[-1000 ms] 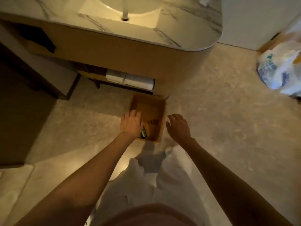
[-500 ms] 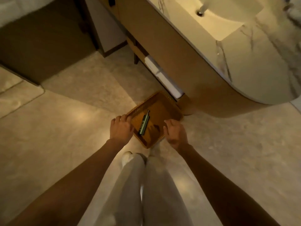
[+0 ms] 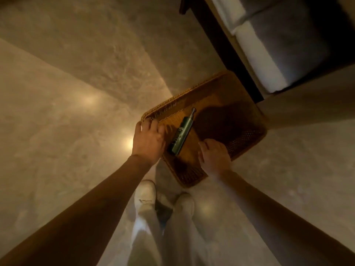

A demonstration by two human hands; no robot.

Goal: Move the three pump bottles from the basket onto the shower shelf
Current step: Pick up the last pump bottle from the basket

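A woven brown basket (image 3: pixel 182 95) stands on the stone floor just ahead of my feet. One dark green pump bottle (image 3: pixel 181 131) lies on its side inside it, pump end pointing away from me. No other bottles show in the basket. My left hand (image 3: pixel 148 139) sits on the basket's left corner, fingers curled over the rim. My right hand (image 3: pixel 214 153) rests on the near right rim, fingers hooked inside. The bottle lies between the two hands, untouched. No shower shelf is in view.
The vanity's dark lower shelf holds white rolled towels (image 3: pixel 257 60) at the upper right, close behind the basket. The vanity's curved front (image 3: pixel 307 96) is on the right. My white shoes (image 3: pixel 146 196) and pale trousers fill the bottom centre.
Both hands have come down from beside the basket onto its rim. The view has swung and dropped closer, so the basket and the bottle look much larger.
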